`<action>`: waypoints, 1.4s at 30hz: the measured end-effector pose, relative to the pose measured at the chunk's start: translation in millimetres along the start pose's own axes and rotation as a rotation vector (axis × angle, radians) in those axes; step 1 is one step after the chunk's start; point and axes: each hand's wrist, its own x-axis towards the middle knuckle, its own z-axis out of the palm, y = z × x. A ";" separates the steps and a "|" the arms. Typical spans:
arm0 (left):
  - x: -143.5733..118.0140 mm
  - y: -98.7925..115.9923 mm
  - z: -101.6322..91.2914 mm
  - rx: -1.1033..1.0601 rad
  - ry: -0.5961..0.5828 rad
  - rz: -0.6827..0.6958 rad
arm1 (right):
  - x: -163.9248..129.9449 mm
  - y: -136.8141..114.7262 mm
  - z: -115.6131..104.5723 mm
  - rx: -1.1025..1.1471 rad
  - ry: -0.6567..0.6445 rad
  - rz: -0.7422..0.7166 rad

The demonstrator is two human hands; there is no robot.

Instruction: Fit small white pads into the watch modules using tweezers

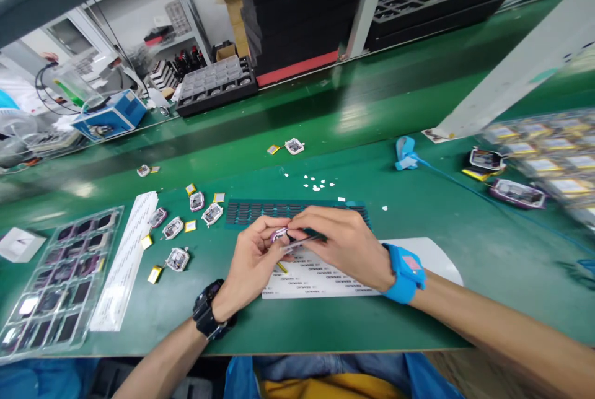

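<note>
Your left hand (253, 256) pinches a small purple-edged part (280, 235); your right hand (341, 244) grips tweezers (302, 241) touching it. Both work over the white label sheet (320, 278), its print too small to read. Beyond the sheet lies a dark pad strip (260, 212); left of it, loose parts (176, 225) and a clear tray (60, 281). Open green bench (488, 232) lies right; the near edge is close.

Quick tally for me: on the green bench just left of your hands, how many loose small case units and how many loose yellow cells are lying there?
Small case units: 5, counting those at and.
Yellow cells: 5, counting those at and.
Total: 10.
The unit held in the left hand is not counted.
</note>
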 end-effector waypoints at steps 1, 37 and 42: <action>1.1 0.4 -0.2 -0.020 -0.006 -0.010 | 2.4 -0.1 -1.8 0.065 0.021 0.052; 9.8 -11.1 7.3 -0.192 -0.087 -0.284 | -70.6 25.9 -52.8 0.414 0.123 0.802; 10.1 -17.4 6.6 -0.187 -0.058 -0.269 | -72.0 29.0 -49.4 0.379 0.092 0.793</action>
